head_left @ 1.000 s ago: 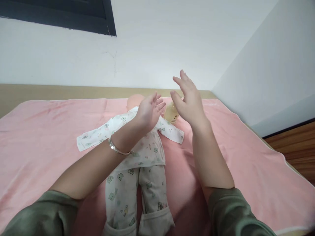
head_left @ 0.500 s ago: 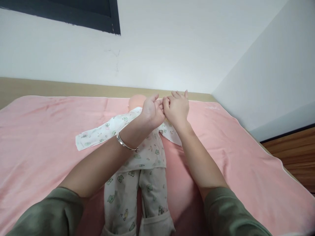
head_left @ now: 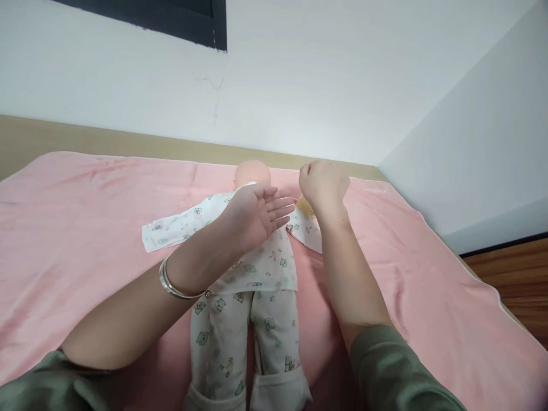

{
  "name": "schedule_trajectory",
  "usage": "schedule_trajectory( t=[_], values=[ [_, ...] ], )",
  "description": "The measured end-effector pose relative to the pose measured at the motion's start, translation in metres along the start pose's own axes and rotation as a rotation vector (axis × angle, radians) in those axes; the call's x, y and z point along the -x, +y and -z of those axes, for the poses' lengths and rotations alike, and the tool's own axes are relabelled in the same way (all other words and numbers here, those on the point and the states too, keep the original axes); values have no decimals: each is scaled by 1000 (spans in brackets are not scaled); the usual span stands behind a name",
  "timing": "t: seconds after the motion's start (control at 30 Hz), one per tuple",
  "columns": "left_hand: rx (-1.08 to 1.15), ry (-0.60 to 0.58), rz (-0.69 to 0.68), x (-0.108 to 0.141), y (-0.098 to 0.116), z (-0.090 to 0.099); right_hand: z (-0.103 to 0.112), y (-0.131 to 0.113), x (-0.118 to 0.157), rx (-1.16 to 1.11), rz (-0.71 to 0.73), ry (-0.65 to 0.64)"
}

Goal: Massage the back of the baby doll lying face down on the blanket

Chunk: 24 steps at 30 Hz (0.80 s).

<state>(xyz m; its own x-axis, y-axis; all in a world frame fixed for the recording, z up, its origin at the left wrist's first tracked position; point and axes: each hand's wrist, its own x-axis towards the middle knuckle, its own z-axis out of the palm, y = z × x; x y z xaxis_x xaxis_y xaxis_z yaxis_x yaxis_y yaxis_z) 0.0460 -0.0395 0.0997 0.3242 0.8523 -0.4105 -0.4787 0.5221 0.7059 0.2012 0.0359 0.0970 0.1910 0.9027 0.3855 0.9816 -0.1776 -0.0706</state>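
A doll with a round peach head (head_left: 253, 173) lies on a pink cloth, dressed in a white patterned top (head_left: 268, 265) and matching trousers (head_left: 274, 337). Over its chest, my left hand (head_left: 261, 217) is palm up with fingers stretched out and holds nothing. My right hand (head_left: 324, 182) is curled into a fist above the doll's right-side sleeve (head_left: 306, 228); whatever is inside it is hidden. A yellow patch (head_left: 305, 205) shows just beside that fist. The other sleeve (head_left: 165, 233) lies stretched toward the left.
The pink cloth (head_left: 428, 285) covers a bed with a pale wooden edge (head_left: 171, 149) along the white wall. A dark frame (head_left: 188, 25) is on the wall at the upper left. Brown wood-grain furniture (head_left: 514, 279) stands at the right.
My hands have moved apart, the right one to the right. My right hand's fingers have closed, and my left hand's fingers have straightened. The view has shifted slightly.
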Motion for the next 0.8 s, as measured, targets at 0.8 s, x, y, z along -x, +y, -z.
schedule_trajectory(
  t=[0.8],
  values=[
    [82, -7, -95, 51, 2, -18, 35, -19, 85, -771, 420, -63]
  ],
)
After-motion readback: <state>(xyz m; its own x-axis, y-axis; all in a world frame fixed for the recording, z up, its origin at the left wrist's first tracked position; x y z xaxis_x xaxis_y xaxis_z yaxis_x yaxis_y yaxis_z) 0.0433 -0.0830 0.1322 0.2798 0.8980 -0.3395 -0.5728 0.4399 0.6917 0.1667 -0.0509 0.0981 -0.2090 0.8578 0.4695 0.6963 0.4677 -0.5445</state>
